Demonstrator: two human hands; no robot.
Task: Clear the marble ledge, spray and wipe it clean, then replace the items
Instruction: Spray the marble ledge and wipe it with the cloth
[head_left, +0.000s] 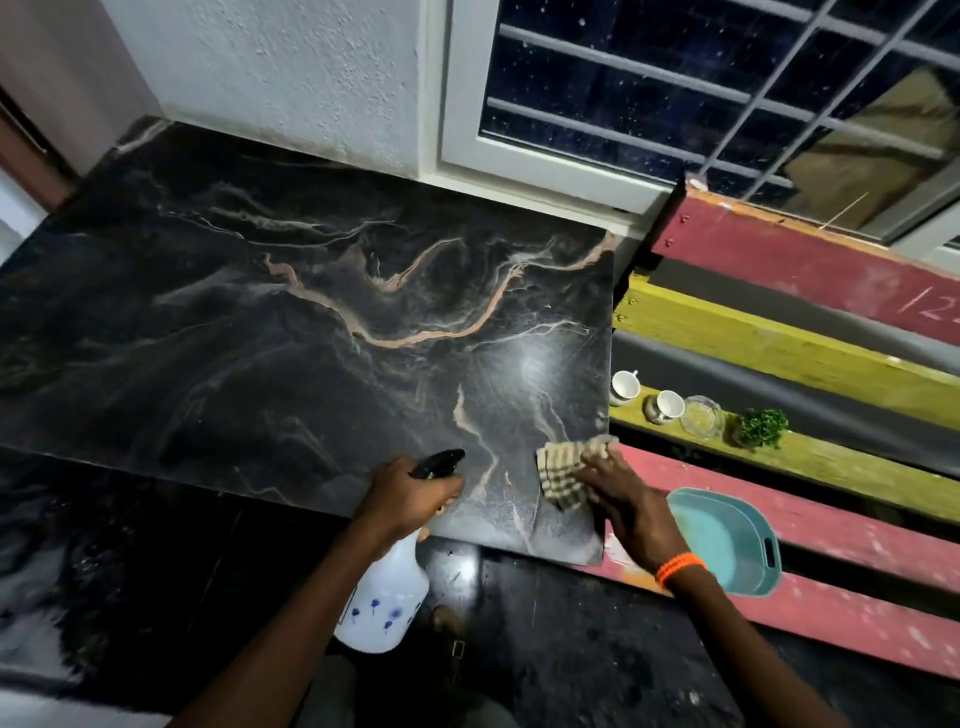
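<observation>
The black marble ledge (311, 322) with tan veins fills the middle of the view and carries nothing but the cloth. My left hand (410, 493) grips a white spray bottle (384, 592) by its black trigger head, at the ledge's front edge. My right hand (623, 493) presses a checked tan cloth (563, 470) flat on the ledge's front right corner. An orange bead bracelet circles that wrist.
To the right, on a yellow plank of a painted slatted bench (810, 358), stand two white cups (626, 385), a glass jar (702, 415) and a small green plant (762, 427). A teal tray (727, 540) lies on a pink plank. A barred window (675, 88) is behind.
</observation>
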